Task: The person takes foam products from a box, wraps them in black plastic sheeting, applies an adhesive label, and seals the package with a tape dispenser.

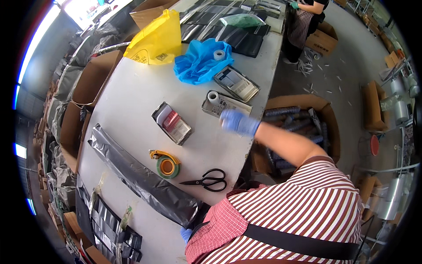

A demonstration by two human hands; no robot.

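My right hand (237, 122), in a blue glove and blurred by motion, reaches out over the white table (132, 97) beside a metal tray (239, 108) that holds a white roll; whether it holds anything is unclear. Only a sliver of my gloved left hand (186, 234) shows below my checked apron, close to the near end of a long grey foil bag (140, 176). Black scissors (209, 179) and an orange-and-green tape dispenser (166, 165) lie between the hands. Another tray (172, 123) holds red and white items.
A third tray (236, 82), a blue plastic sheet (195, 66) with a tape roll, a yellow bag (154, 39) and black bags lie farther up the table. A carton of foil packs (299, 127) stands right of it. Cartons line the left side. Another person (303, 17) works at the far end.
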